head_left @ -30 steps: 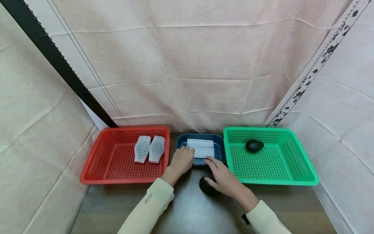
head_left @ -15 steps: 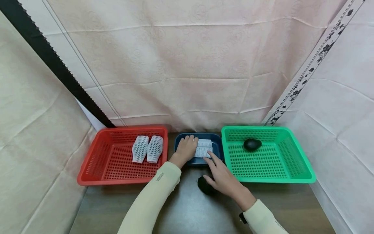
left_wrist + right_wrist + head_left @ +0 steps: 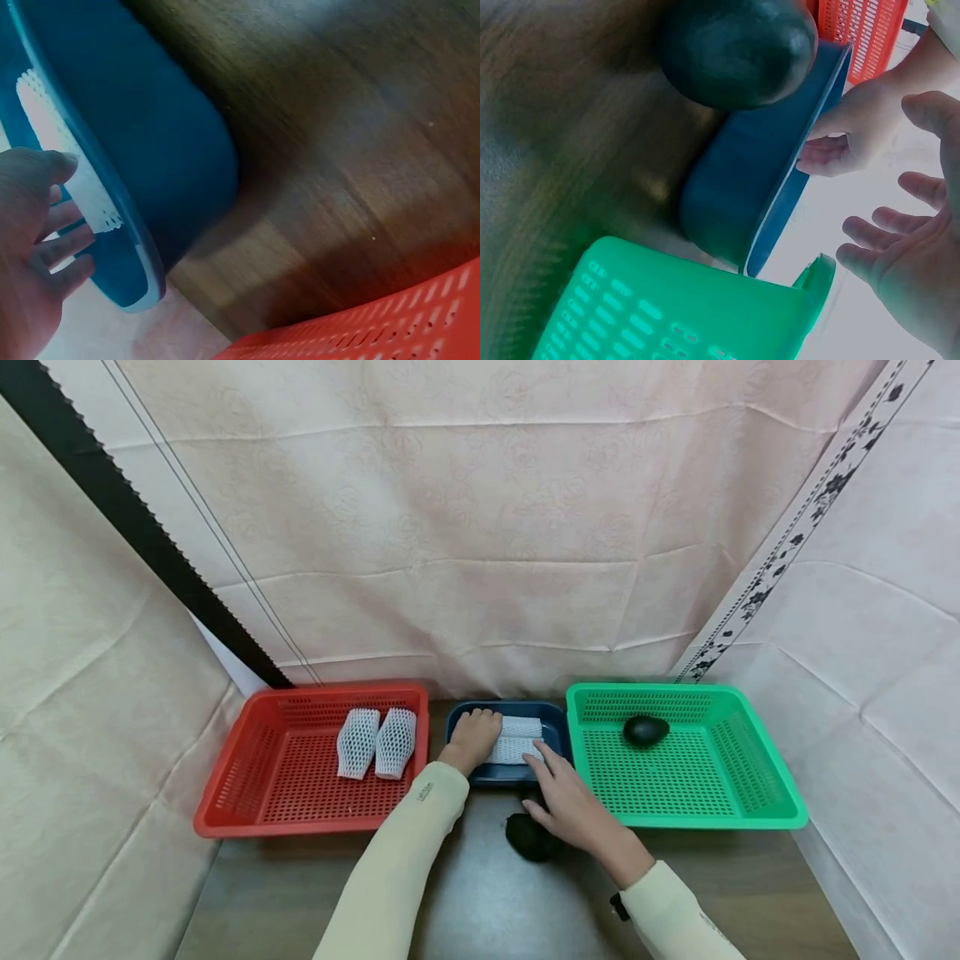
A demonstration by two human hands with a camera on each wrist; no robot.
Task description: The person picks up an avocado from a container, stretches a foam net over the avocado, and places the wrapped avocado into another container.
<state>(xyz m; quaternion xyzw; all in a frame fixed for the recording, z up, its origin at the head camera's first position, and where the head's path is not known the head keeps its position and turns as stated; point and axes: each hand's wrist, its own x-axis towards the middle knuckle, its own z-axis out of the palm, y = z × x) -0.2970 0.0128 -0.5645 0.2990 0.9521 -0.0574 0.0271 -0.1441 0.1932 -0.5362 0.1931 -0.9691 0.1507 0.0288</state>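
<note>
Head: white net sleeves lie in the blue tray, long axes left-right; left hand over their left ends, right hand by the dark fruit on the table.
Left wrist: left hand's fingers slightly apart at one sleeve; contact hard to confirm.
Right wrist: right hand spread, apart from fruit.

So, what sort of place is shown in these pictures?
Probably an indoor staged work area: patterned cloth hangs around a table, and a red basket, a blue tray and a green basket stand in a row on it.
</note>
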